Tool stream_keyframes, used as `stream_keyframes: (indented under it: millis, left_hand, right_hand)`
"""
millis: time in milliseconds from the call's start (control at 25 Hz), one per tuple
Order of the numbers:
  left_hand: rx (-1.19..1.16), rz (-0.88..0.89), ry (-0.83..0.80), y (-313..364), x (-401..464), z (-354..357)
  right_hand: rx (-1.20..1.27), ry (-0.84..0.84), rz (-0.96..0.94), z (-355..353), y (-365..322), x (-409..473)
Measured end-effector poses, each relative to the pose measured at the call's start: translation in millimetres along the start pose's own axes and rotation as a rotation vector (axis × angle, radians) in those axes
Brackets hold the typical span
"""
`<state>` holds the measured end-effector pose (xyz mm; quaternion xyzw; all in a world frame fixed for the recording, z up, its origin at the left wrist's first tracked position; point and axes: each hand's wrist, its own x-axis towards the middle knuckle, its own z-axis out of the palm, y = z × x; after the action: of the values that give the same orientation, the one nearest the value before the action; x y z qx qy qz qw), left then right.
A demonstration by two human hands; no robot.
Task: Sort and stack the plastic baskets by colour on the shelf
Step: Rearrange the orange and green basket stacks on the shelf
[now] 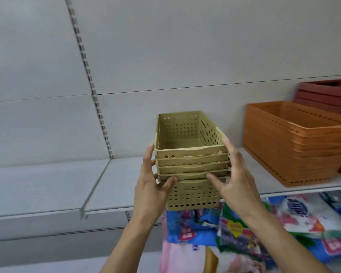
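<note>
Olive baskets (189, 154) between hands, at shelf (47, 186) edge

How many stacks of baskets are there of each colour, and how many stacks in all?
Olive-green stack, held between the left hand and the right hand: 1
Orange stack on the shelf: 1
Dark red stack behind the orange one, partly cut off by the frame edge: 1
Total: 3 stacks

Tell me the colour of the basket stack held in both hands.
Olive-tan stack of baskets, perforated with round holes; seen in the head view.
</note>
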<state>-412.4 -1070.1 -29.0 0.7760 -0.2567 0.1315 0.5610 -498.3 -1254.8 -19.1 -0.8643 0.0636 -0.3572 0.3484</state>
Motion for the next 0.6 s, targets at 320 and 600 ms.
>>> stream_keyframes:
  millis: [320,600]
  left_hand:
    - [0.032,0.013,-0.028,44,3,103]
    - [0.071,0.02,-0.013,62,11,147]
  right_hand:
    - [-0.148,0.106,0.045,-79,59,8]
    - [-0.491,0.056,0.016,-107,85,25]
